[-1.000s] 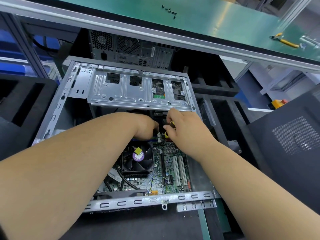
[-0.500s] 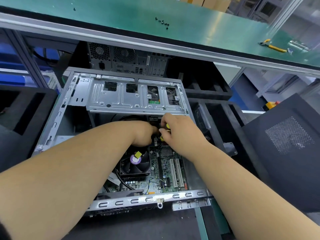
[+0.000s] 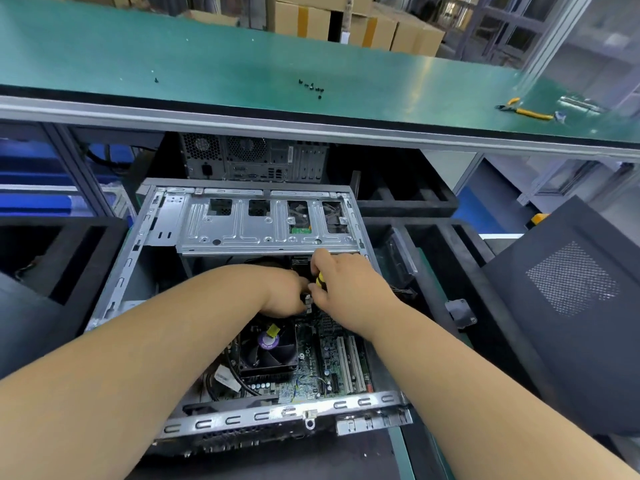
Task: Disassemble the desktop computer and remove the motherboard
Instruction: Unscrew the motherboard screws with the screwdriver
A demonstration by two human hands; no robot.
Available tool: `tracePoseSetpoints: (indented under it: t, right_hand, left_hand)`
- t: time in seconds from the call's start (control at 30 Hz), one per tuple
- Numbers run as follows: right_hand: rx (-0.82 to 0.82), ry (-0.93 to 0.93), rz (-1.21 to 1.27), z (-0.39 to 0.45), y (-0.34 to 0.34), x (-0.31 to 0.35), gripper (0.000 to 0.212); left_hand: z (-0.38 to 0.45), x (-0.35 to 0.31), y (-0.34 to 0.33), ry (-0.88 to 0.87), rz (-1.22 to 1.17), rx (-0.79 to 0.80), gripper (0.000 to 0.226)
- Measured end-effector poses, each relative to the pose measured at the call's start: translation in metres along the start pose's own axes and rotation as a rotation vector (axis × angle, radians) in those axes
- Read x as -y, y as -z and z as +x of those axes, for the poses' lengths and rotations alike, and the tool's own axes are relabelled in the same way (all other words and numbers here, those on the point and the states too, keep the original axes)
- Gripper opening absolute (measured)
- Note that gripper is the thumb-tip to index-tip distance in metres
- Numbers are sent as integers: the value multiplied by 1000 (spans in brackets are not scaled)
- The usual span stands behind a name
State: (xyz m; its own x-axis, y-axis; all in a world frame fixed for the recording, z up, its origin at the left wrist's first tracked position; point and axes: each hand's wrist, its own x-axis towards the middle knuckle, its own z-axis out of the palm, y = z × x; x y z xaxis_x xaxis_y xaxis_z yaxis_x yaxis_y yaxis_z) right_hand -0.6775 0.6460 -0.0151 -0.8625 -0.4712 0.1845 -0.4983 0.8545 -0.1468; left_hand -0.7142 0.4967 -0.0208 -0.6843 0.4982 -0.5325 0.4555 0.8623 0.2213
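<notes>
Both hands work at one spot on the motherboard, just under the drive cage.

The motherboard (image 3: 311, 368) lies flat in the open case (image 3: 117, 271), not yet freed, with the fan (image 3: 268, 348) on it, near the case's front rail. Compared with a second ago, the hands have stayed together at the board's far edge, below the drive cage (image 3: 263, 230); only the view has lifted a little. The right hand (image 3: 349, 289) is closed around a yellow-black screwdriver (image 3: 320, 280), its tip hidden between the hands. The left hand (image 3: 284, 292) has its fingers curled at a small grey connector (image 3: 308, 301); I cannot tell if it really grips it. I judge that a screw or plug is being loosened here, so the removal is at an early stage. Loose screws (image 3: 311, 87) lie on the green bench (image 3: 207, 64) beyond the cage.
</notes>
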Motion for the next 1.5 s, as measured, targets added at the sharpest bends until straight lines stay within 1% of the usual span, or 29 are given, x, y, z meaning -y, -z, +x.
tracePoseSetpoints:
  t: [0.1, 0.17, 0.27, 0.37, 0.47, 0.57, 0.7, 0.8, 0.83, 0.87, 0.97, 1.03, 1.13, 1.23, 1.27, 1.5]
  right_hand:
    - [6, 17, 27, -1, 2, 0, 25]
    - [12, 34, -13, 0, 1, 0, 23]
    - [-26, 36, -66, -1, 0, 0, 21]
    - [-32, 29, -91, -1, -3, -1, 21]
    - [-16, 1, -21, -1, -2, -1, 26]
    - [-14, -8, 43, -1, 1, -2, 26]
    - [-9, 14, -3, -1, -1, -3, 21]
    - [-23, -15, -46, 0, -3, -3, 29]
    - [-16, -22, -40, 0, -3, -3, 29]
    - [-9, -28, -21, 0, -3, -3, 27]
    - [7, -69, 55, 0, -2, -3, 18]
    - [19, -85, 81, 0, 0, -4, 20]
    - [26, -76, 20, 0, 0, -3, 21]
    - [27, -86, -71, 1, -2, -2, 30]
    - [26, -84, -75, 1, -3, -2, 30]
    - [15, -119, 73, -1, -1, -2, 20]
  left_hand:
    - [-2, -5, 4, 14, 7, 14, 35]
    - [-2, -8, 4, 23, 23, 18, 37]
    - [0, -15, 2, 37, 15, 34, 34]
    - [2, -15, -3, 20, -73, -52, 25]
    - [2, -9, -11, 0, -187, -194, 15]
    - [4, -3, -20, -23, -249, -283, 7]
    - [9, 2, -25, -29, -273, -305, 6]
    - [12, 4, -28, -29, -251, -300, 5]
    - [13, 5, -29, -19, -271, -303, 6]
    - [13, 7, -29, 0, -281, -304, 13]
    - [12, 12, -30, 74, -238, -287, 47]
    - [12, 12, -30, 89, -221, -274, 57]
    - [13, 11, -31, 84, -182, -231, 56]
    - [13, 8, -33, 78, -188, -201, 54]
    - [13, 8, -33, 81, -188, -199, 56]
    - [17, 6, -34, 73, -157, -173, 67]
